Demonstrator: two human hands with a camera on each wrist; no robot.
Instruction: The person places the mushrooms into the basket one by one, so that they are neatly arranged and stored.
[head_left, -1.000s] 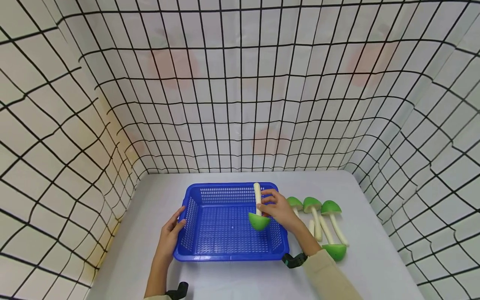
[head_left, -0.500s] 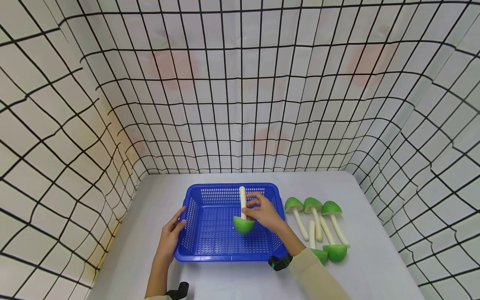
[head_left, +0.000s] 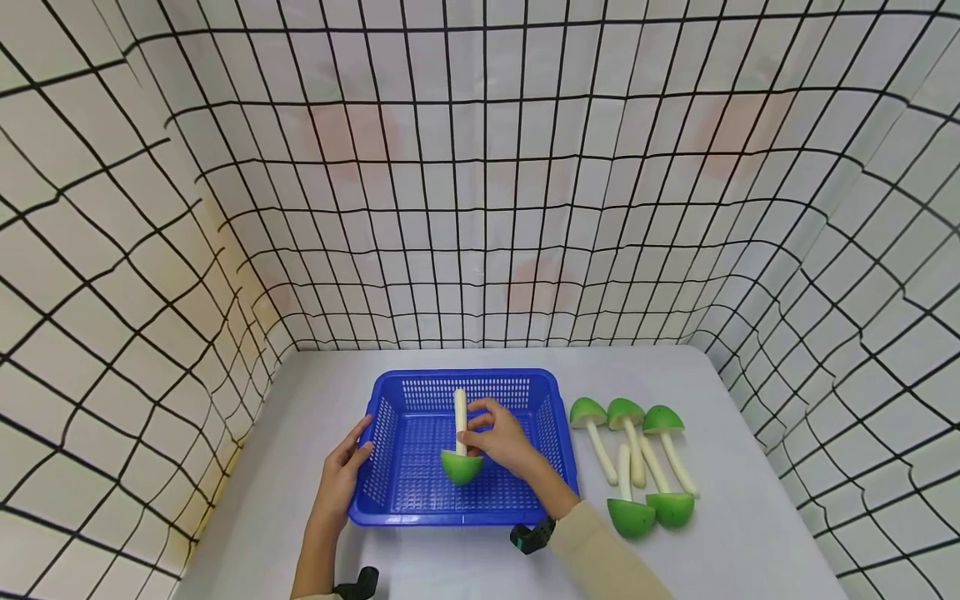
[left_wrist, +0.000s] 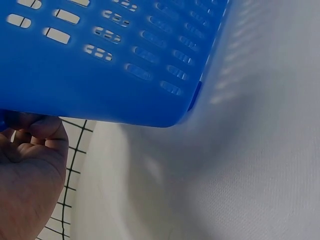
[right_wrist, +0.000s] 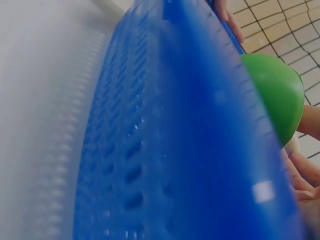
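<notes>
A blue plastic basket [head_left: 420,519] with slotted walls stands on the table. My left hand [head_left: 341,479] grips its left rim; in the left wrist view the curled fingers [left_wrist: 47,127] are at the edge of the basket [left_wrist: 100,95]. Over the basket, my right hand [head_left: 504,442] pinches the pale stem of a toy mushroom [head_left: 461,468] with a green cap. That mushroom is upside down, cap low and stem upright. Whether the cap touches the basket floor I cannot tell. The right wrist view shows the green cap [right_wrist: 272,95] beyond the basket's near rim.
Several more green-capped mushrooms lie to the right of the basket: some caps face away, like this mushroom [head_left: 588,412], and others face me, like this mushroom [head_left: 631,517]. Black-gridded white walls [head_left: 480,208] enclose the back and both sides of the white table [head_left: 720,400].
My right hand has carried the mushroom leftward and somewhat lower, from the basket's right side to near its middle. The left hand has stayed at the rim.
</notes>
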